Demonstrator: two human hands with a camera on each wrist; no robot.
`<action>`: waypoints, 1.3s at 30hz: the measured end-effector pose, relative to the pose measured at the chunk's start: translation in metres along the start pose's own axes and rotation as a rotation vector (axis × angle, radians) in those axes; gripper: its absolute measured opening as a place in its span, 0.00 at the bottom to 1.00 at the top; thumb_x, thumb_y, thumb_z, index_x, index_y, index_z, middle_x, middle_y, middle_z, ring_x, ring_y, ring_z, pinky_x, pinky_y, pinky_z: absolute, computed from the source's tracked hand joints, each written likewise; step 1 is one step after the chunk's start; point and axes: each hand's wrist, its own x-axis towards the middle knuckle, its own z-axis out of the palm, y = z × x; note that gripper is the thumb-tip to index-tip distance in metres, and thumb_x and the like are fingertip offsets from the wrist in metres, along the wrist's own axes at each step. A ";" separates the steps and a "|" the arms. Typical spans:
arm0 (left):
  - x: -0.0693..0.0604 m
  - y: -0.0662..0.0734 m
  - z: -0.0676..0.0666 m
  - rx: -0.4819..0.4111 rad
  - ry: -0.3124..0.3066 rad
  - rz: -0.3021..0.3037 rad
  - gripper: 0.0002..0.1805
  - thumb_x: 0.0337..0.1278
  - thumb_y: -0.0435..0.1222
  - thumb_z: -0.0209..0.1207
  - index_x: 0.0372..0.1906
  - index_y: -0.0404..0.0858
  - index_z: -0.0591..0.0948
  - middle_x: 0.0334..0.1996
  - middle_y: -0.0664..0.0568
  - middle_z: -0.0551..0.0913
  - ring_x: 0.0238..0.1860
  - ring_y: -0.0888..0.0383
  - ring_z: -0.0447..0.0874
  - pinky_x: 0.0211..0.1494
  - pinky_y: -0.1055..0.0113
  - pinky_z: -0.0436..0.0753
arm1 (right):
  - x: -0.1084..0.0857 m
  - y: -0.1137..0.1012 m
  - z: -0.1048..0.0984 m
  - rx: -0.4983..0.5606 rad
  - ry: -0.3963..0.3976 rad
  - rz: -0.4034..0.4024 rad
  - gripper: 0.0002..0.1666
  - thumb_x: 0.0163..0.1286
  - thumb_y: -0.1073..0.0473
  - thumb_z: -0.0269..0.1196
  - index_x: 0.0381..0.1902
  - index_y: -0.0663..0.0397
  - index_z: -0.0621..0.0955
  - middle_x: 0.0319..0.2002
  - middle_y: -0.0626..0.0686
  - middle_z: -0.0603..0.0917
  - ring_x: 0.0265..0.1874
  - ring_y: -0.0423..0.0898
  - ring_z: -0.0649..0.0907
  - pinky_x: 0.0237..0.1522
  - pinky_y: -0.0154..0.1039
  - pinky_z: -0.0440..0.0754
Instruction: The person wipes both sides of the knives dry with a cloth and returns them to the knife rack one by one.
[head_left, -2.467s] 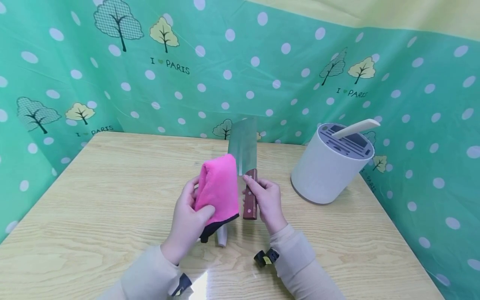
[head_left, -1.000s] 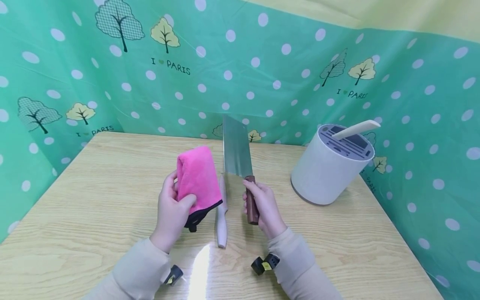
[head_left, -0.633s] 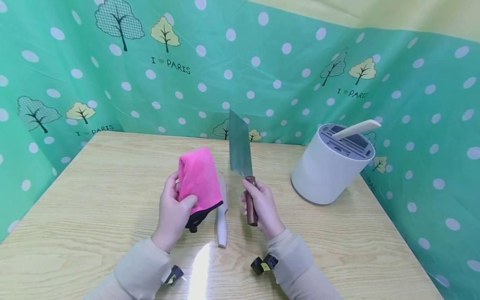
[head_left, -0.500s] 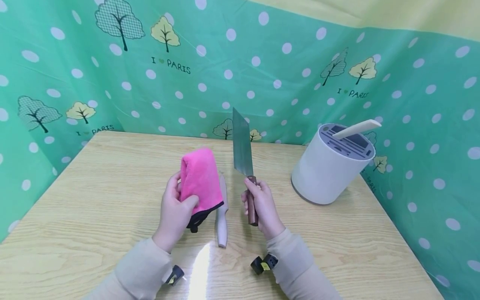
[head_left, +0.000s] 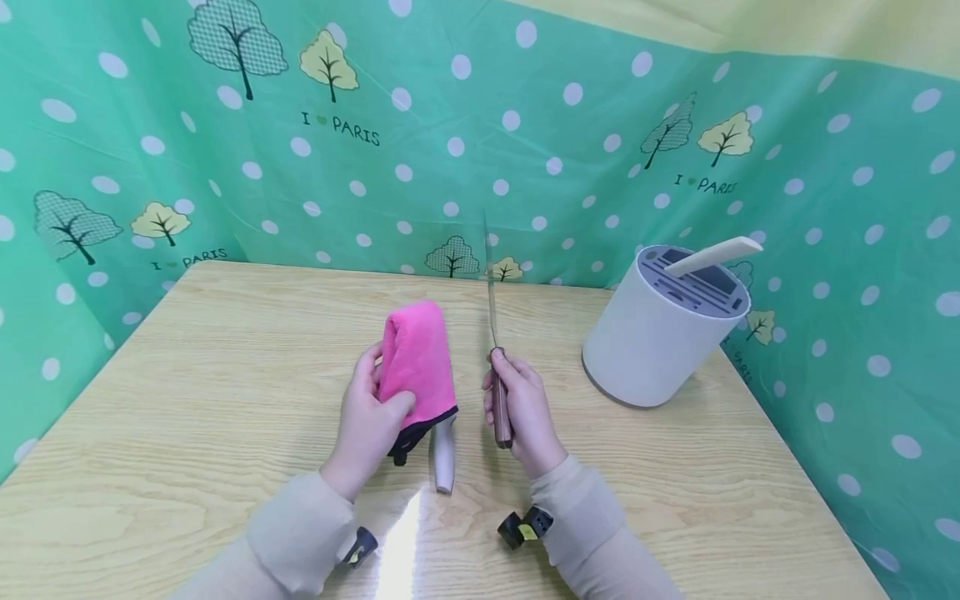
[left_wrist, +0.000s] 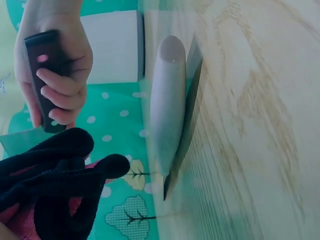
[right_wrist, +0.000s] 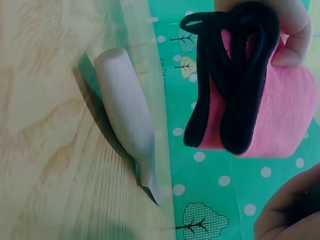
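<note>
A folded pink cloth (head_left: 420, 358) with black edging is held in my left hand (head_left: 367, 425), thumb on its near face. My right hand (head_left: 531, 412) grips the brown wooden handle of a cleaver (head_left: 501, 408), thumb along the top of the handle. The cleaver points away from me, its blade seen almost edge-on as a thin line. Cloth and cleaver are apart. Between the hands, a knife (head_left: 444, 458) with a pale grey handle lies on the table; in the head view the cloth hides its blade. The left wrist view shows that knife's handle (left_wrist: 167, 100) below the cloth's black edges.
A white cylindrical knife block (head_left: 645, 342) with a slotted grey top stands at the right, one pale handle (head_left: 712, 257) sticking out. The wooden table (head_left: 187, 375) backs onto a green dotted curtain (head_left: 405, 133). Dark wrist cameras sit at both sleeves.
The cleaver's blade has turned from showing its flat side to edge-on. My left hand moved left with the cloth, then back right, covering the lying knife's blade again.
</note>
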 end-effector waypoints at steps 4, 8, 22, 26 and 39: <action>0.001 -0.002 0.004 0.025 -0.031 0.007 0.41 0.49 0.20 0.50 0.73 0.35 0.59 0.63 0.35 0.76 0.52 0.46 0.79 0.45 0.71 0.79 | -0.001 0.000 0.001 -0.009 0.004 0.013 0.17 0.79 0.47 0.49 0.46 0.55 0.74 0.23 0.45 0.75 0.13 0.37 0.73 0.15 0.29 0.72; 0.002 -0.005 0.009 0.051 -0.047 0.013 0.41 0.48 0.20 0.51 0.73 0.35 0.59 0.63 0.35 0.76 0.54 0.44 0.80 0.49 0.65 0.80 | -0.001 0.002 0.002 -0.015 0.003 0.015 0.18 0.79 0.47 0.48 0.46 0.54 0.74 0.22 0.45 0.76 0.13 0.37 0.74 0.16 0.30 0.73; 0.008 -0.012 0.032 0.183 -0.072 0.060 0.41 0.48 0.24 0.55 0.74 0.36 0.62 0.56 0.37 0.81 0.43 0.49 0.81 0.44 0.62 0.81 | -0.003 0.012 0.012 -0.057 0.023 -0.026 0.22 0.79 0.46 0.48 0.29 0.54 0.75 0.18 0.46 0.76 0.14 0.38 0.73 0.19 0.31 0.73; 0.007 -0.013 0.036 0.209 -0.073 0.069 0.41 0.49 0.25 0.56 0.74 0.37 0.62 0.52 0.38 0.81 0.42 0.49 0.81 0.44 0.59 0.83 | -0.004 0.012 0.015 -0.083 0.033 -0.053 0.22 0.79 0.47 0.49 0.28 0.53 0.75 0.17 0.46 0.75 0.13 0.39 0.72 0.18 0.31 0.73; -0.004 -0.014 0.043 0.228 -0.051 0.091 0.38 0.48 0.25 0.55 0.71 0.34 0.67 0.47 0.37 0.82 0.38 0.50 0.79 0.40 0.61 0.82 | -0.005 0.019 0.014 -0.375 0.134 -0.218 0.27 0.76 0.46 0.53 0.59 0.62 0.80 0.53 0.60 0.85 0.52 0.48 0.83 0.58 0.44 0.80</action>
